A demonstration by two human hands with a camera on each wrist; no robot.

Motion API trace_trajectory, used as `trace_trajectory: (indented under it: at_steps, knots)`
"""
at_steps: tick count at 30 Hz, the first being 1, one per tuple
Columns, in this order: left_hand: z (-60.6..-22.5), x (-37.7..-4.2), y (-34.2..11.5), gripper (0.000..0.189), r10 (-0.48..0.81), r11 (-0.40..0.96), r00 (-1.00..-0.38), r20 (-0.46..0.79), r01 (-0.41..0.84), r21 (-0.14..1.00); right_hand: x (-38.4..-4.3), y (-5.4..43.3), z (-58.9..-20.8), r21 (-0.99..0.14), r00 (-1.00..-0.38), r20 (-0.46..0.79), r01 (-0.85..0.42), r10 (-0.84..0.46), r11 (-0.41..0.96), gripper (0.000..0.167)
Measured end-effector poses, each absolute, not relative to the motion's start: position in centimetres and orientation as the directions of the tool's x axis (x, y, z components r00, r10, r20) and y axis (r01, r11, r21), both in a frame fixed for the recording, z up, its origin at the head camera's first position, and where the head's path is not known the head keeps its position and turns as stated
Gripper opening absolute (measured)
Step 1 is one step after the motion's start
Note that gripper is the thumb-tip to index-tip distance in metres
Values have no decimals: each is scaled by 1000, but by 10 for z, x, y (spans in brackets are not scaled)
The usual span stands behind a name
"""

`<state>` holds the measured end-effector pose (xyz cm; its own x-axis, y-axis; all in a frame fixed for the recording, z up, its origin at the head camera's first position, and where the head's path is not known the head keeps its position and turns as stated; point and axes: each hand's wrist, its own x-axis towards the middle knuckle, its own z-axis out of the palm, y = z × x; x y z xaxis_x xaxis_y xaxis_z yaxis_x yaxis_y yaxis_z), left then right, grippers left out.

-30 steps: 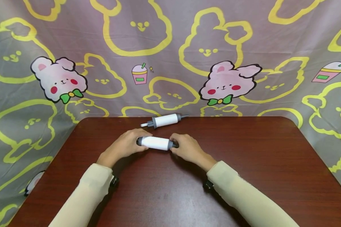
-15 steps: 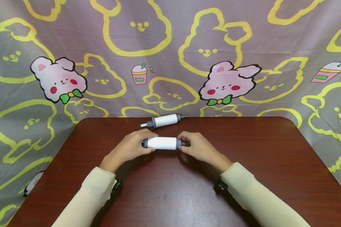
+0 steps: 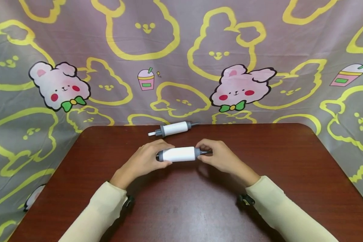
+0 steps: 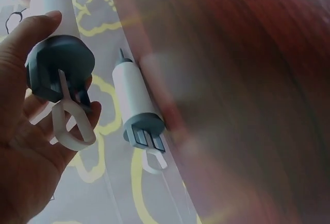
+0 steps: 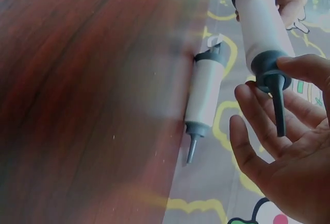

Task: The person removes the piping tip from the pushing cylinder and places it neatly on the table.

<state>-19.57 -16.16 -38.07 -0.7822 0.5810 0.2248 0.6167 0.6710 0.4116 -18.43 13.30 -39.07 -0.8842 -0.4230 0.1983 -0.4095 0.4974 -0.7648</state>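
A white balloon hand pump (image 3: pixel 179 154) with grey ends is held level above the table between both hands. My left hand (image 3: pixel 146 158) grips its handle end, thumb on the white barrel (image 4: pixel 56 2) by the grey cap. A white loop handle (image 4: pixel 75 131) sticks out past the palm. At the opposite end my right hand (image 3: pixel 219 154) pinches the grey collar (image 5: pixel 268 64), with the thumb on one side and fingertips on the other. The dark tapered nozzle (image 5: pixel 277 103) points out over the right palm.
A second, similar pump (image 3: pixel 175 128) lies near the table's back edge, its nozzle toward the right. Behind the dark red-brown wooden table (image 3: pixel 181 208) hangs a patterned cloth (image 3: pixel 181 67) with cartoon rabbits.
Both hands have moved right, carrying the pump along. It tilted slightly down to the right at first and is now nearly level. More of the nozzle end shows at the right hand.
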Motion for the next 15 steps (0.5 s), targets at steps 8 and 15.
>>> trace_trajectory:
  at_steps: [8,15]
  knots:
    - [-379,-189,-155,48,589,640,-758,279,649,411,-177,146,-385,-817,-903,157,-346,-399,461,27]
    - [-374,-182,-150,51,611,598,-693,384,721,350,-172,156,-379,-865,-919,111,-277,-378,419,27]
